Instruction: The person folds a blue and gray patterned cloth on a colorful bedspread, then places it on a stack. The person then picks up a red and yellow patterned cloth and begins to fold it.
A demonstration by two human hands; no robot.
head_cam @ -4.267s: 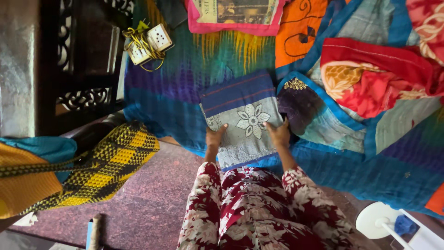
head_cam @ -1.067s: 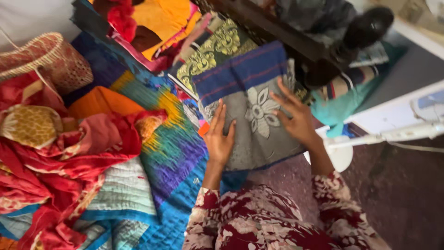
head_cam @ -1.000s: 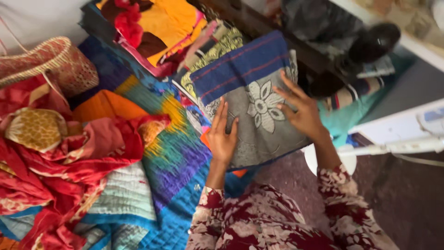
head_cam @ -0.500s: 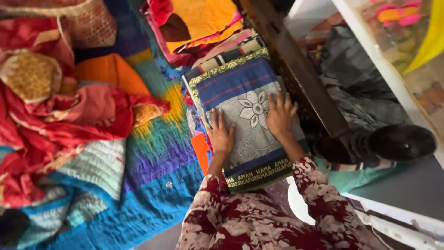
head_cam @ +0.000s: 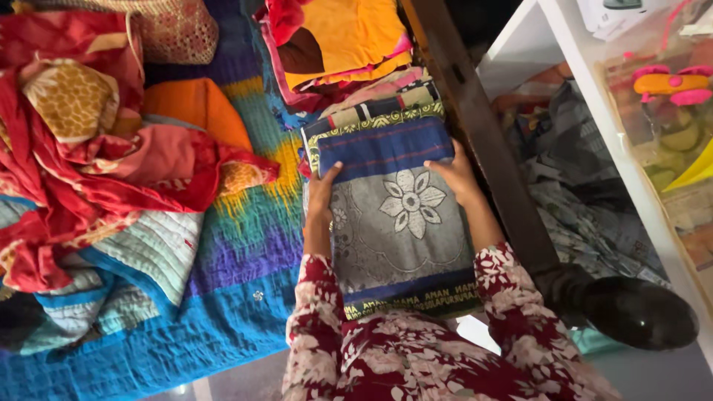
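We hold the folded grey-and-blue cloth (head_cam: 397, 215) by its two side edges, left hand (head_cam: 321, 199) and right hand (head_cam: 457, 177) each curled around an edge, thumbs on top. It lies on the stack of folded fabrics (head_cam: 375, 100) just beyond our fingertips. It looks soft, light and floppy, best gripped at the edges. Half a second ago both palms pressed flat on it.

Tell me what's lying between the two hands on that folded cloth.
In the head view, between the left hand and right hand lies the folded cloth's grey panel with a white flower.
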